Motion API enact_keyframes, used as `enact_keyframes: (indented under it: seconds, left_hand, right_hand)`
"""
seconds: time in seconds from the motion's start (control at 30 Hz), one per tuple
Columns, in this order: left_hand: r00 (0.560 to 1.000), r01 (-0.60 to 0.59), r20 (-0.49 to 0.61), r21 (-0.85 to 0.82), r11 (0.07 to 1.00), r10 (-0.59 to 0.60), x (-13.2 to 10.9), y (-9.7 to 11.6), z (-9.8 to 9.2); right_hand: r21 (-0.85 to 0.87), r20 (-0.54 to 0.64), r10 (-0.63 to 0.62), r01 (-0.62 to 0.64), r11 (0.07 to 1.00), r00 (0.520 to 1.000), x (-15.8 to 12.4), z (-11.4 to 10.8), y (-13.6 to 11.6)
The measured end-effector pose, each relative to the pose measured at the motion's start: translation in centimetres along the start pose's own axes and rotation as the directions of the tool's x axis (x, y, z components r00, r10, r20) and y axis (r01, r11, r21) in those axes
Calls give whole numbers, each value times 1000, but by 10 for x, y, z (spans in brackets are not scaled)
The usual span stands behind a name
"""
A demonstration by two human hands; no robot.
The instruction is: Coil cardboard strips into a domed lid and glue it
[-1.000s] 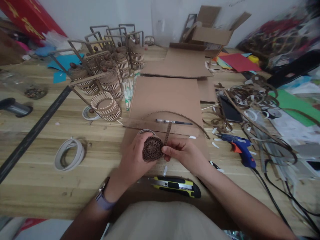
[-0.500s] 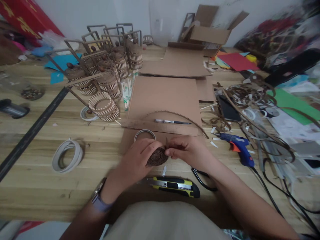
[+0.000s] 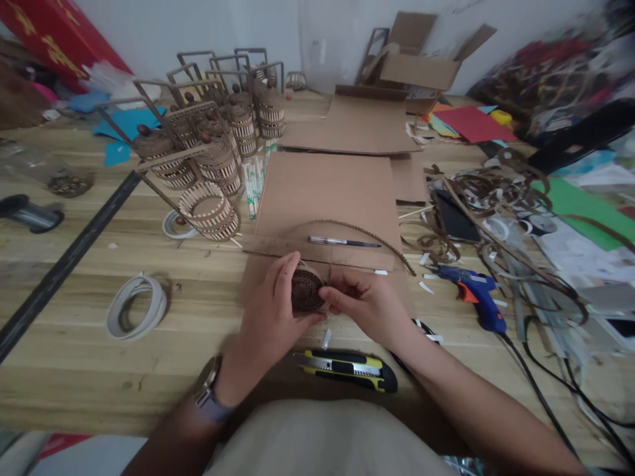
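Two hands [image 3: 270, 317], one coil [image 3: 306, 291], one knife [image 3: 344, 369], perhaps seven lanterns [image 3: 218, 162] (far, blurred)

The left hand [image 3: 270, 317] hides part of the cardboard coil [image 3: 306, 291]; far-right clutter [image 3: 570, 73] is blurred.

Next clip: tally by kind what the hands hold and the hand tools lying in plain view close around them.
cardboard coil, gripped by left hand and right hand: 1
utility knife, yellow and black: 1
glue gun, blue: 1
pen: 1
Total: 4
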State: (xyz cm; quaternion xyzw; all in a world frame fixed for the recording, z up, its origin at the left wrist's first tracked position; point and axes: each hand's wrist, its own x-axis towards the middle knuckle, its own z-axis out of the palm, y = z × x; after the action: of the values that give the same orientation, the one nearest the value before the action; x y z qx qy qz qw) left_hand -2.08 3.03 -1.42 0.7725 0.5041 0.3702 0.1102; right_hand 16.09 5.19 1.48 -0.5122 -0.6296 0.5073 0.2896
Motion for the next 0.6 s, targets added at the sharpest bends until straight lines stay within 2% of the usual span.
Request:
enact_keyframes:
  seconds: [0.07,0.17,0.37,0.47,0.6]
  left_hand:
    - [999,41,-27,18,999,-40,-2,2,4]
    - [999,24,-30,12,1000,-24,-1,3,4]
    - [997,9,75,27,1000,-11,2,3,-6]
    - [989,-18,144,-12,1000,19,1,2,-7]
    - [981,-101,168,-8,995,101,1,-1,-7]
  right_hand:
    - [-3,-6,-14,14,1000,1000,0,4,1]
    - [-36,17,-38,38,999,999,-1,5,1]
    - [21,26,-39,38,999,999,-2,-2,0]
    - [-20,33,-57,57,998,998,-1,-4,0]
    - [-88,42,-86,89,992,995,-2,-1,2]
